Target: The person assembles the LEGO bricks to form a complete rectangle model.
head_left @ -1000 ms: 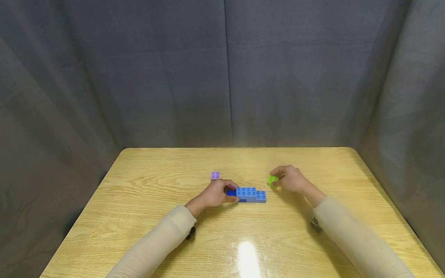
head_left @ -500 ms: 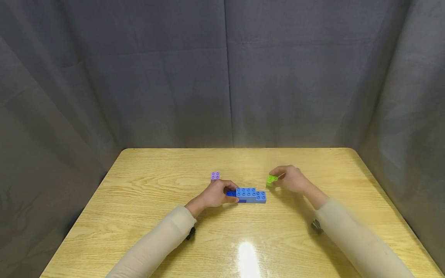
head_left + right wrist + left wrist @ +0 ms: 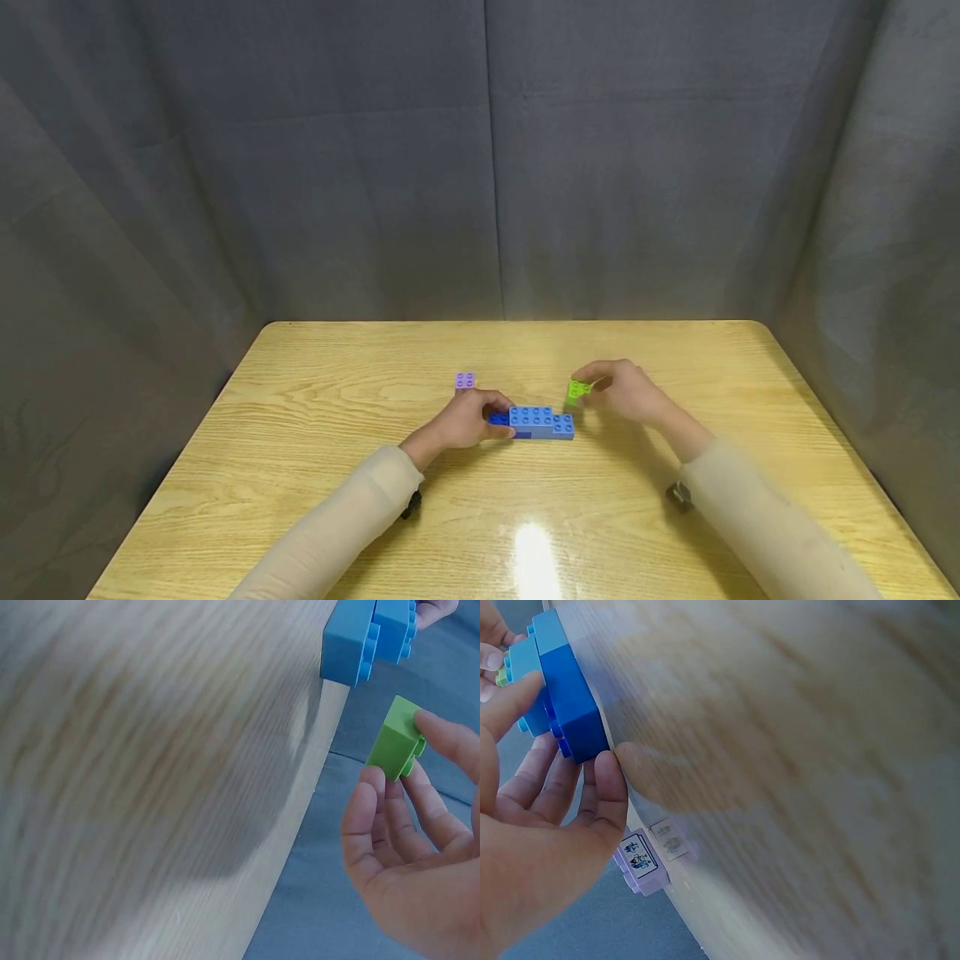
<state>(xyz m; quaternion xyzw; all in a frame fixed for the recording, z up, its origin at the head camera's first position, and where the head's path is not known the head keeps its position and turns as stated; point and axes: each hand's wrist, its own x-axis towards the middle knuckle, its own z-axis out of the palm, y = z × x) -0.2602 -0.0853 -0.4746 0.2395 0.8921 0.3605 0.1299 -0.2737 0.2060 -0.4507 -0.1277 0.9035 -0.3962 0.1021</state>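
A stack of blue toy bricks (image 3: pixel 531 416) rests on the table: a light blue brick on top bridges a dark blue brick (image 3: pixel 577 705) at left and another light blue one (image 3: pixel 349 645) at right. My left hand (image 3: pixel 467 417) grips the stack's left end between thumb and fingers. My right hand (image 3: pixel 628 392) pinches a small lime green brick (image 3: pixel 397 739) by its sides, studs up. In the right wrist view the green brick is held above the table, apart from the blue stack. In the head view it is just behind the stack's right end.
A lilac brick (image 3: pixel 465 380) with a printed label (image 3: pixel 640 856) on its side stands behind my left hand. The wooden table (image 3: pixel 360 358) has rounded far corners, and grey curtains (image 3: pixel 375 167) hang behind it and at both sides.
My right hand has moved slightly left with the green brick, bringing it nearer the stack's right end. The left hand and blue stack have stayed in place.
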